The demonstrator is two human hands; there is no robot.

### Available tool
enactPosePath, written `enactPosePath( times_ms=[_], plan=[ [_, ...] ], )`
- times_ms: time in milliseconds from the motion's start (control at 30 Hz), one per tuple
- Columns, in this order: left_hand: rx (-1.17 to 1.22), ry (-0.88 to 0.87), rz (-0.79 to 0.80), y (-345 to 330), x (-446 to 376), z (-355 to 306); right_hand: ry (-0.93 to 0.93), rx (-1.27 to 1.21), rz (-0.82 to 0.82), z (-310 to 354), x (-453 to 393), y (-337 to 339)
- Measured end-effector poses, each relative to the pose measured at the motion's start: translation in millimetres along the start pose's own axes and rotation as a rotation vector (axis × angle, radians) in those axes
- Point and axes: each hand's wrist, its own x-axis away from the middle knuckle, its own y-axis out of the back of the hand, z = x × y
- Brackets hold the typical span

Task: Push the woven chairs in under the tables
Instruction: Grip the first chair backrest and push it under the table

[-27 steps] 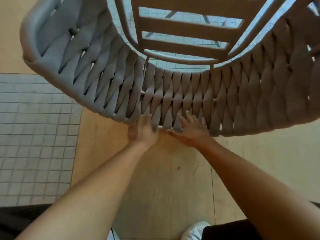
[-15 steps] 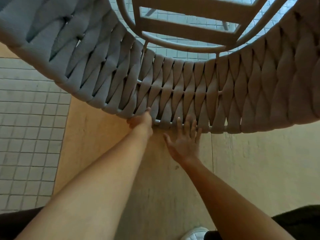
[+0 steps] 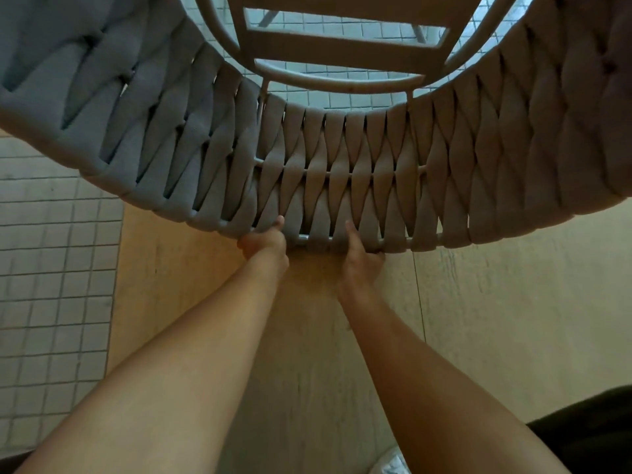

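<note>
A grey woven chair [image 3: 342, 172] fills the upper half of the head view, its curved strap backrest seen from behind and above. Its slatted seat [image 3: 342, 46] shows beyond the backrest. My left hand [image 3: 265, 241] grips the lower rail of the backrest near the middle, thumb up against the straps. My right hand [image 3: 360, 254] holds the same rail a little to the right, its fingers curled under the edge. No table shows in the frame.
Pale wood-look flooring [image 3: 307, 354] lies under my arms. Small grey square tiles [image 3: 51, 285] cover the floor at the left and under the chair. A white shoe [image 3: 390, 463] and a dark trouser leg [image 3: 588, 436] show at the bottom right.
My right hand went from flat and spread below the backrest to gripping its lower rail. My left hand closed on the rail too. The chair fills more of the view.
</note>
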Motion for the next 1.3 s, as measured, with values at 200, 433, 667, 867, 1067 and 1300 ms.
enactPosePath(
  times_ms=[200,433,667,867,1067,1300],
  plan=[
    [0.056,-0.029,0.085,12,9,8,0.012,-0.077,-0.232,5,-8,-26],
    [-0.024,-0.133,0.057,32,45,-22,0.038,-0.231,-0.245,40,9,-32],
    [-0.081,-0.318,0.016,67,137,-77,-0.003,-0.136,-0.308,116,78,-26],
    [-0.576,-0.842,-0.089,133,219,-109,-0.012,-0.056,-0.346,153,166,-4],
    [-1.401,-1.424,0.465,193,245,-178,-0.014,0.057,-0.353,187,255,30],
    [-1.940,-1.455,0.771,212,292,-238,-0.020,0.091,-0.341,223,338,40]
  ],
)
